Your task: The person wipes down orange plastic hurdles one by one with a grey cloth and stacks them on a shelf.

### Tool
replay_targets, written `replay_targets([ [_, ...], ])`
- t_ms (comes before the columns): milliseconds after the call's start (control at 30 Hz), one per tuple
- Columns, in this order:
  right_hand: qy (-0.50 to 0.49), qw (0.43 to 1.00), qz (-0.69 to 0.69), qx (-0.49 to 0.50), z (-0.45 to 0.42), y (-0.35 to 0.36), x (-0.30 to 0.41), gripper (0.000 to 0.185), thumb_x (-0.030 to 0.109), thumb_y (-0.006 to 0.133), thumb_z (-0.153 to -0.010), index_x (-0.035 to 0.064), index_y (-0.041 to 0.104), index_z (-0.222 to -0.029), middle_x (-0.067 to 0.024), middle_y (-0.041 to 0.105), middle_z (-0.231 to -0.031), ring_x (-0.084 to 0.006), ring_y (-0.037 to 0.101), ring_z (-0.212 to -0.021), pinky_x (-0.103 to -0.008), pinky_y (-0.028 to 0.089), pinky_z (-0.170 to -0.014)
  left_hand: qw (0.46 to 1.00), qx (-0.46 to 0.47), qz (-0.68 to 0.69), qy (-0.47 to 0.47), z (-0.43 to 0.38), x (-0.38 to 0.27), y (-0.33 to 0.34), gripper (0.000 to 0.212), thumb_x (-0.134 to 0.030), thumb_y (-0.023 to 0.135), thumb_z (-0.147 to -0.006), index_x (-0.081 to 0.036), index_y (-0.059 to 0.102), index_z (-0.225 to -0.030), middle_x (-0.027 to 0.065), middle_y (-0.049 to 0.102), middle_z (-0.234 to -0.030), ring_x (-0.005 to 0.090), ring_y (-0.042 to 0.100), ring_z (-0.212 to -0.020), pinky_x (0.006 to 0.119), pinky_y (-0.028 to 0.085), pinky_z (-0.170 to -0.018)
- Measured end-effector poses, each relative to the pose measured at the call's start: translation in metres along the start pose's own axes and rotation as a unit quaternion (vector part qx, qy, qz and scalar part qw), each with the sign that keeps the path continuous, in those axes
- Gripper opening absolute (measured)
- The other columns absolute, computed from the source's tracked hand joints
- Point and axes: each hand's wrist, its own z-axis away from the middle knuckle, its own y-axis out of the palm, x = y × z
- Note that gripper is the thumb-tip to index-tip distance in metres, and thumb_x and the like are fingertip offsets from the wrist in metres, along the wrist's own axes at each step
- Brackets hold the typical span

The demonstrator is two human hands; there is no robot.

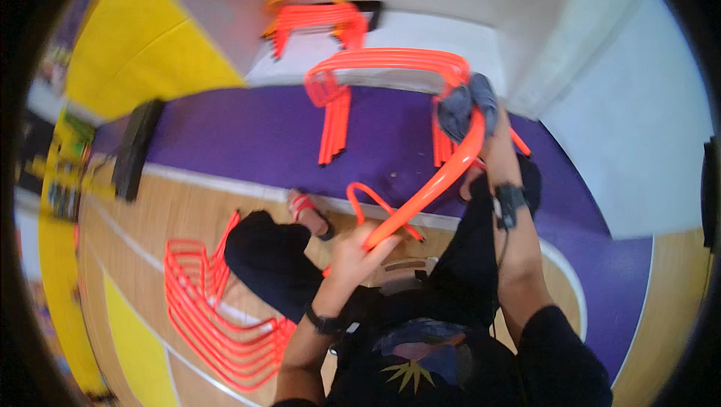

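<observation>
An orange plastic training hurdle [431, 190] slants across my lap, its near end in my left hand [356, 255]. My right hand [495, 135] presses a grey cloth [455, 113] around the hurdle's far end; the cloth hides most of the fingers. Just beyond, a nested row of orange hurdles [388, 59] stands on the purple floor [248, 131]. Another nested group of orange hurdles [211, 328] is on the wooden floor by my left leg.
At the back, more orange and yellow hurdles [318, 15] rest on a white ledge [439, 38]. A yellow panel [152, 35] rises at the left, near a long black object [137, 148]. A white panel [625, 125] stands at the right. A thin cable hangs from my right wrist strap [508, 204].
</observation>
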Motion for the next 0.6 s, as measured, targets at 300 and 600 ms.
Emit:
replay_targets([
  [300,0.087,0.994,0.067,0.001,0.011,-0.031,-0.003,0.032,0.018,0.062,-0.081,-0.0016,0.058,-0.105,-0.0135,0.065,-0.093,-0.0232,0.064,-0.077,-0.0340,0.055,-0.069,0.998,0.018,0.015,0.066,0.017,0.051,0.011,0.020,-0.008,0.075,-0.066,-0.004,0.055,-0.065,0.0090,0.055,-0.061,0.0227,0.056,-0.056,0.031,0.042,-0.051],
  [600,0.070,0.979,0.191,0.022,0.028,-0.007,-0.034,0.032,0.018,0.064,-0.078,0.0002,0.059,-0.104,-0.0103,0.064,-0.089,-0.0205,0.064,-0.074,-0.0325,0.054,-0.066,0.941,0.152,0.242,-0.180,0.035,0.000,0.037,0.020,-0.018,0.062,-0.088,-0.001,0.055,-0.080,0.0023,0.049,-0.062,0.0106,0.047,-0.058,0.028,0.040,-0.054],
])
